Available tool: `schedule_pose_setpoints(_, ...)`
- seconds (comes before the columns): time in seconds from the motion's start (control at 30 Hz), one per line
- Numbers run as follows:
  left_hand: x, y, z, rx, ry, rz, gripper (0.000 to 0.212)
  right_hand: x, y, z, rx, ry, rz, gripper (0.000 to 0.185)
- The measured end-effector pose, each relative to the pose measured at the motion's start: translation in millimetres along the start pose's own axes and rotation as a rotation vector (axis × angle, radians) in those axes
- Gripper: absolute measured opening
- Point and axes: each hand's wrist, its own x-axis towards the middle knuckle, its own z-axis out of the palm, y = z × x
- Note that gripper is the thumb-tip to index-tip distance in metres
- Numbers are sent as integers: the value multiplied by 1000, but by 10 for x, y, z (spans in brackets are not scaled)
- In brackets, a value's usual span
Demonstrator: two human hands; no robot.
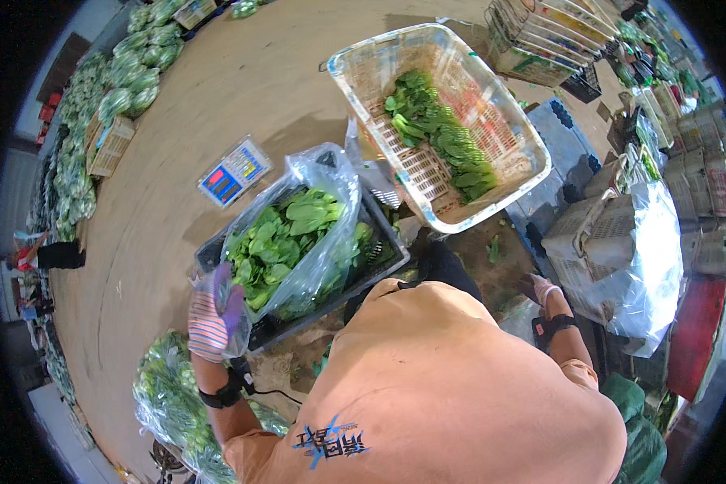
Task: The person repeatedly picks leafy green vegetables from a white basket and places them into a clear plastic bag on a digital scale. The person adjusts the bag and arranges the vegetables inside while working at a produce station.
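My left hand (210, 317), in a striped glove with a purple palm, grips the near left edge of a clear plastic bag (323, 275). Leafy green vegetables (284, 236), resembling bok choy, fill the bag, which sits in a black plastic crate (393, 251). My right hand (542, 289), also gloved, hangs low beside a whitish basket (593, 242) draped with plastic film. Its fingers are dark and too small to make out. Ahead stands a large white plastic basket (523, 151), with a row of the same greens (454, 142) on its slatted bottom.
A digital scale display (235, 171) stands just beyond the crate. Bagged vegetables (175, 393) lie at my lower left, near a black cable (278, 393). Stacked baskets (544, 42) rise at the back right. A person (42, 254) is at the far left.
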Motion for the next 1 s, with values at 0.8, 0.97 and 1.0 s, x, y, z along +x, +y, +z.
schedule_pose_setpoints(0.8, 2995, 1627, 4404, 576, -5, -241, 56, 5936, -4305, -376, -428, -260, -232, 31)
schedule_pose_setpoints(0.97, 3108, 1805, 4309, 552, 112, -16, 57, 5448, -3978, -574, 132, -262, -379, 45)
schedule_pose_setpoints(1.0, 3165, 1854, 4307, 450, 150, 108, 77, 5229, -3898, -622, 396, -455, -293, 51)
